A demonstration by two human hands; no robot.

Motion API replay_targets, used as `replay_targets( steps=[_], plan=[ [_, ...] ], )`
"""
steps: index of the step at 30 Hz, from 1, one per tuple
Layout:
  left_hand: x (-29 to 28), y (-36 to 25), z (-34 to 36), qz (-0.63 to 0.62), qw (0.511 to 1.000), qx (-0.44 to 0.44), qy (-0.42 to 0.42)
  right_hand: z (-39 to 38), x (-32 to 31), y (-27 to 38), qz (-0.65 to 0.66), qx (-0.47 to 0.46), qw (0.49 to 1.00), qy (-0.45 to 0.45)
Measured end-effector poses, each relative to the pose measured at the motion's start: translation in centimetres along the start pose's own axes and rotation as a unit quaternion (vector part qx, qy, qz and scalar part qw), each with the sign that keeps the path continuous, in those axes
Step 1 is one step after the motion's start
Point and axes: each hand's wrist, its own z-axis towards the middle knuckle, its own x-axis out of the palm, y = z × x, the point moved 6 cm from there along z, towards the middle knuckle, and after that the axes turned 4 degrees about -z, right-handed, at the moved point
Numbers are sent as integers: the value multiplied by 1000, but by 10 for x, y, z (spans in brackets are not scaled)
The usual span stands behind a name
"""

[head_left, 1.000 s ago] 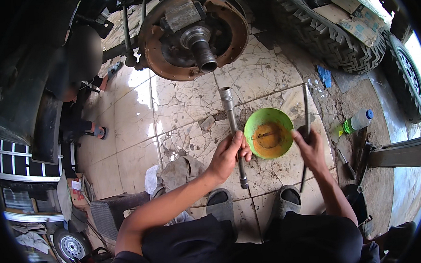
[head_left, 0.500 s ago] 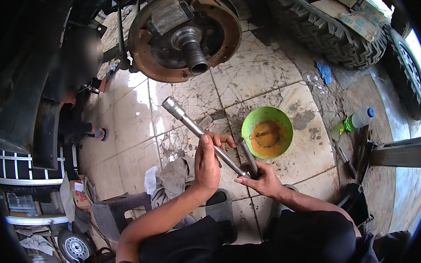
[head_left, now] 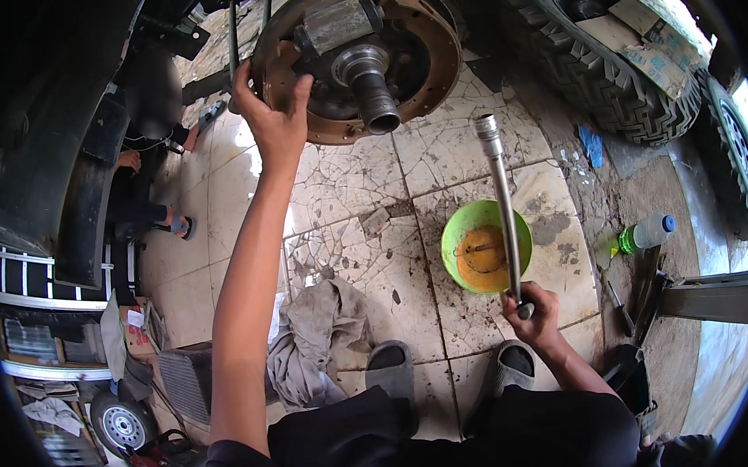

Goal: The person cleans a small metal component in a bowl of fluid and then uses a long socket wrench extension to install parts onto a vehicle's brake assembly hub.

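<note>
- A cracked, grimy tiled floor (head_left: 199,293) fills the middle of the frame in a vehicle workshop, with heavy-treaded tires (head_left: 651,105) stacked at upper right.
- At upper centre, a rusty brown brake assembly (head_left: 443,61) surrounds a bare steel spindle (head_left: 376,106) that points down the frame.
- The left hand (head_left: 277,127), open with thumb apart, reaches the assembly's left edge; whether the fingers press on it cannot be told. Rough, rusted metal could scrape bare skin should the hand slip.
- Right of centre, the right hand (head_left: 536,314) is closed around the lower end of a long socket bar (head_left: 503,201), held upright in the frame. With the socket end unsupported, a loosened grip might send it swinging or falling.
- Behind the bar sits a green bowl (head_left: 453,259) holding orange-yellow matter; a dropped tool could tip or splash it.
- Gray sandals (head_left: 391,372) at lower centre offer bare-heeled feet little cover from falling steel.
- At lower left of centre, a crumpled rag (head_left: 316,342) near one sandal might catch a step.
</note>
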Motion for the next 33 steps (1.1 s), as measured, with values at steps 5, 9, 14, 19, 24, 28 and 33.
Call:
replay_targets(
  steps=[5, 9, 14, 19, 24, 28, 33],
  plan=[
    [15, 16, 0, -61, 998, -11, -26, 10, -38, -50, -103, 71, 990, -64],
    [14, 14, 0, -51, 998, -33, -7, 32, -63, -71, -235, 101, 965, -61],
    [-5, 6, -3, 54, 995, -46, 72, 39, -67, -129, -294, 90, 951, -27],
    [-22, 1, -133, 3, 928, -312, 201, 44, -54, -168, -329, 99, 939, -3],
    [33, -89, -175, -64, 853, -142, 499, 53, -38, -176, -355, 104, 929, 11],
    [92, -105, -150, 10, 886, -126, 446, 55, -34, -185, -368, 96, 925, 10],
    [127, -87, -115, 57, 929, -192, 312, 59, -36, -186, -350, 85, 933, 7]
  ],
)
